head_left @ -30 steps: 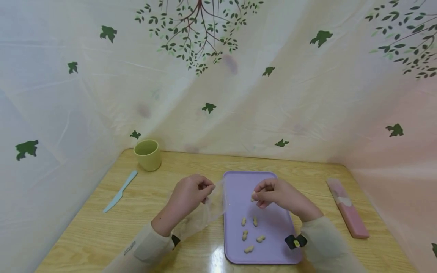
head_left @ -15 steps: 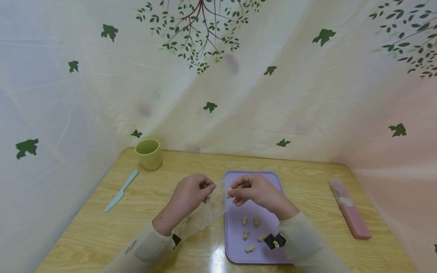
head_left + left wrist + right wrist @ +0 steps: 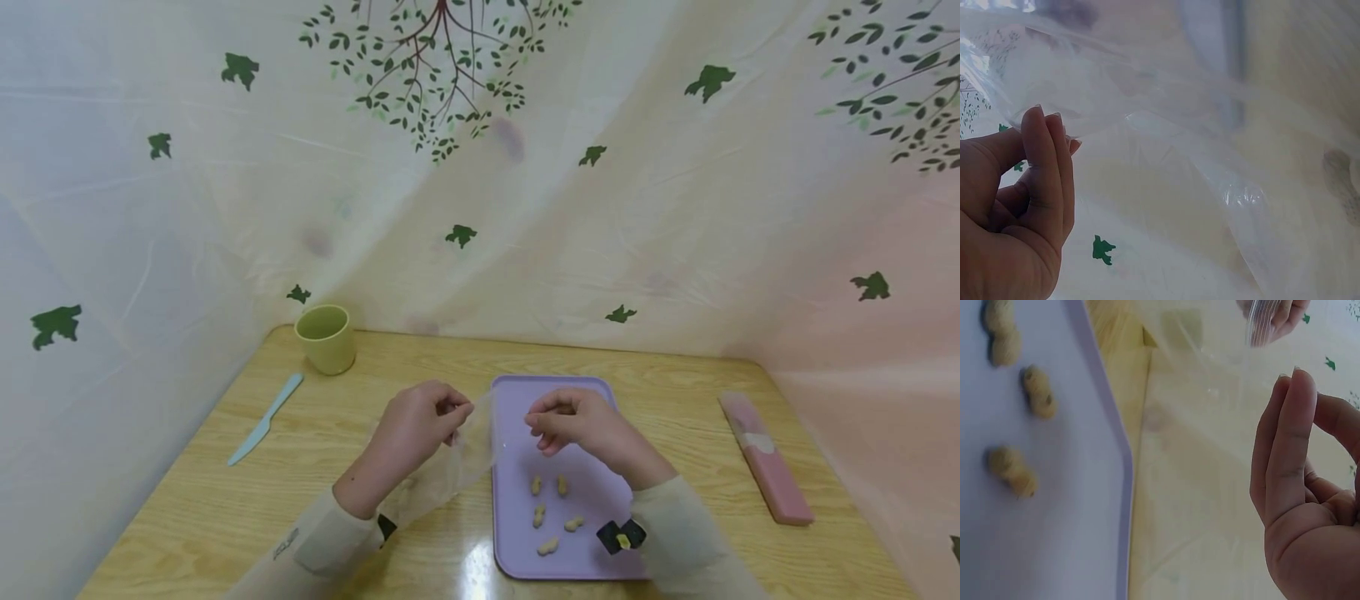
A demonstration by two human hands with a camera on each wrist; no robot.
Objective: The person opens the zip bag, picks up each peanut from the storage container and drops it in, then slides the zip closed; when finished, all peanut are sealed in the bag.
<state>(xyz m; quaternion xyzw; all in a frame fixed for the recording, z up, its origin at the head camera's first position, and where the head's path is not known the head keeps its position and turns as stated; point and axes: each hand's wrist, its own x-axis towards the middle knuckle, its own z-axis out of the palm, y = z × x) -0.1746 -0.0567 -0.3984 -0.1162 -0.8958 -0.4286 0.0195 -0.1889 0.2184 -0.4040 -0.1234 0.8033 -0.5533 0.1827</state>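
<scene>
My left hand [image 3: 420, 425] pinches the upper edge of a clear plastic bag [image 3: 467, 454], which hangs over the tray's left side. At the right of the left wrist view, a peanut [image 3: 1340, 184] shows blurred through the film. Over a purple tray [image 3: 588, 492] my right hand [image 3: 592, 429] hovers, just right of the bag's mouth. Its fingers are fairly straight with tips close together, and no peanut shows between them in the right wrist view. Several peanuts [image 3: 547, 547] in their shells lie on the near half of the tray.
A green cup [image 3: 326, 342] stands at the back left of the wooden table [image 3: 412, 354]. In front of it lies a pale blue knife [image 3: 266, 419]. A long pink case [image 3: 767, 458] is on the right. A printed cloth [image 3: 525, 275] hangs behind.
My right hand carried a peanut left to the bag's mouth, then came back right without one visible. The left hand and bag have stayed in place.
</scene>
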